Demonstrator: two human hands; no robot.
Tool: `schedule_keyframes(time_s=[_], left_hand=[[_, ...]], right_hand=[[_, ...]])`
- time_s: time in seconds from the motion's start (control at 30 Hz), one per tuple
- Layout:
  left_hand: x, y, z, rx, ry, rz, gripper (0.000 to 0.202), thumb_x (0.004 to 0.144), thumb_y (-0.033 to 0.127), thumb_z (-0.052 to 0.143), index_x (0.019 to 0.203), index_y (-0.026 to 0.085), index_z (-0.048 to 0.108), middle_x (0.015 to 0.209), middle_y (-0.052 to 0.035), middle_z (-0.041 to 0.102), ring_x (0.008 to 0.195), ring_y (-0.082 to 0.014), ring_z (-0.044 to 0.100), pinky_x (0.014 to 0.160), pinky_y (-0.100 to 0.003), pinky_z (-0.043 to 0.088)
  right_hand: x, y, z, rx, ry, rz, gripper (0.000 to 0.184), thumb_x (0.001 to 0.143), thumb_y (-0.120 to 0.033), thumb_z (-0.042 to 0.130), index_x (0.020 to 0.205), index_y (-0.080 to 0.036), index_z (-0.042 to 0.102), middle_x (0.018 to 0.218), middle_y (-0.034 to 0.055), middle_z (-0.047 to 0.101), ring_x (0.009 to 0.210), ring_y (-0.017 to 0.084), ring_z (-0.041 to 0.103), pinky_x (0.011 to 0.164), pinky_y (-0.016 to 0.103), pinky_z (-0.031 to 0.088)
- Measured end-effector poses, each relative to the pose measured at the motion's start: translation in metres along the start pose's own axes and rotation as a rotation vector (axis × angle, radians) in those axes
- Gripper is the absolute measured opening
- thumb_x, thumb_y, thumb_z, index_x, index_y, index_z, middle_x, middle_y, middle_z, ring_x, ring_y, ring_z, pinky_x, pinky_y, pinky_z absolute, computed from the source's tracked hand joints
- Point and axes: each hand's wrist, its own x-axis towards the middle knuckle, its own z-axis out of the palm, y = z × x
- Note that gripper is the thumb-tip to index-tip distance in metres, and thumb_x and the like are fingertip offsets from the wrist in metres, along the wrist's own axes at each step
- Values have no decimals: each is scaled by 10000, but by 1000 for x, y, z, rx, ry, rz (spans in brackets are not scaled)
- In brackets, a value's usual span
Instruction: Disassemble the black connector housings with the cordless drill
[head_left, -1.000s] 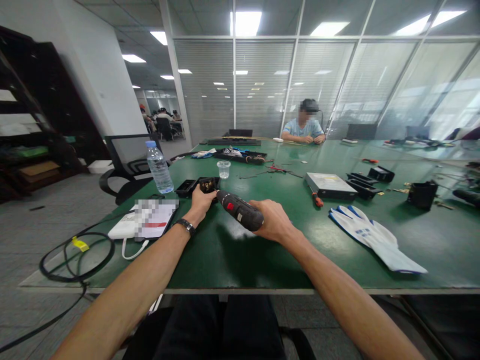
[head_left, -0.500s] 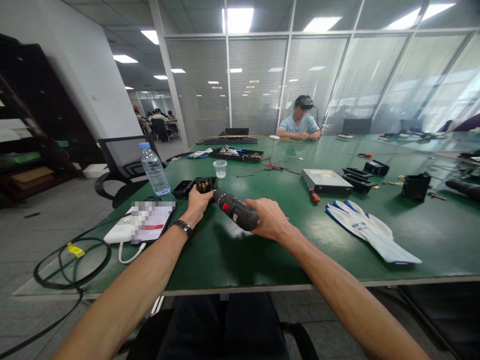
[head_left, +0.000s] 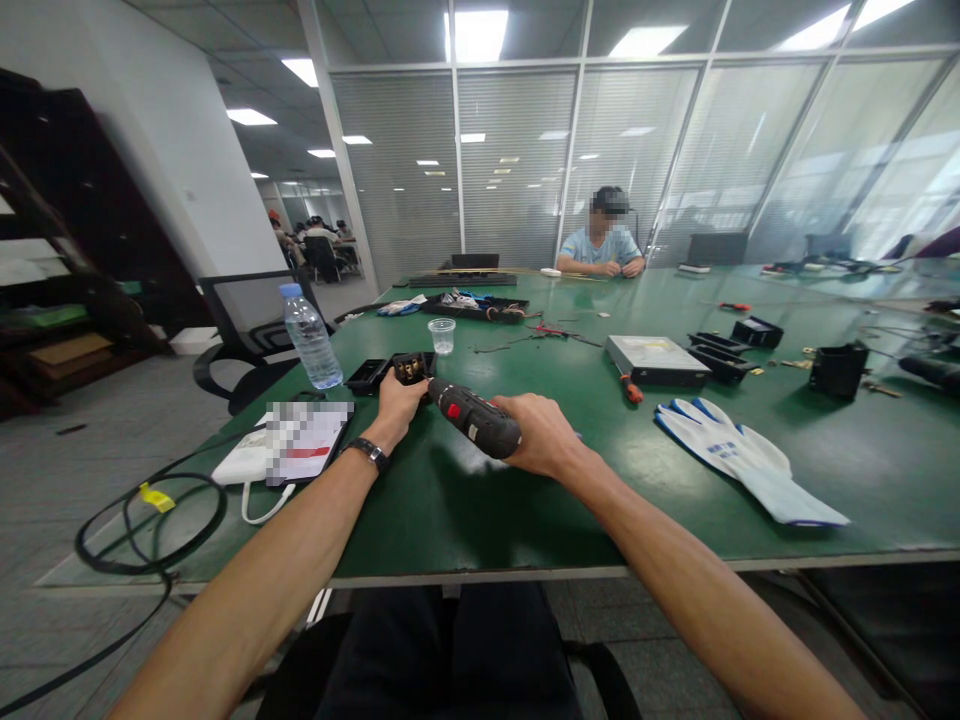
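My right hand (head_left: 541,432) is wrapped round a black cordless drill (head_left: 474,418) with a red button on its side. The drill points left, its tip close to a small black part with brass-coloured pieces (head_left: 410,370). That part is gripped in my left hand (head_left: 397,402), fingers closed on its near side. Just behind and left of it, black plastic trays (head_left: 365,377) lie on the green table (head_left: 480,510). Whether the drill's bit touches the part I cannot tell.
A water bottle (head_left: 311,340) and a clear plastic cup (head_left: 442,338) stand nearby. At left lie a tablet (head_left: 319,450) and a cable (head_left: 150,570). A white glove (head_left: 750,465), a disc drive (head_left: 656,360) and black housings (head_left: 838,371) occupy the right. Across the table sits a person (head_left: 600,245).
The small black part in my left hand has tipped slightly, so its brass-coloured pieces show more clearly. The drill stays almost in place. The whole view has shifted a little.
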Motion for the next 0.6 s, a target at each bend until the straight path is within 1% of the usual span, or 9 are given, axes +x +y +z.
schedule_keyframes(time_s=[0.07, 0.37, 0.6], left_hand=[[-1, 1, 0, -2, -2, 10, 458, 529, 137, 828, 955, 135, 659, 929, -66, 709, 806, -183, 646, 803, -339, 521], [0, 1, 0, 7, -4, 12, 458, 544, 149, 822, 973, 133, 664, 927, -67, 715, 814, -187, 653, 793, -335, 528], [-1, 1, 0, 3, -12, 15, 462, 540, 151, 831, 971, 135, 666, 937, -67, 715, 829, -189, 658, 811, -338, 529]], right_hand=[[0, 0, 0, 3, 2, -4, 348, 755, -413, 676, 1068, -262, 690, 864, 38, 746, 761, 215, 664, 587, 294, 273], [0, 1, 0, -5, 7, 0, 317, 743, -415, 676, 1021, -265, 688, 839, 30, 739, 746, 215, 668, 575, 302, 265], [0, 0, -1, -17, -20, 7, 338, 752, -420, 674, 1049, -258, 677, 876, 39, 745, 777, 222, 673, 586, 300, 298]])
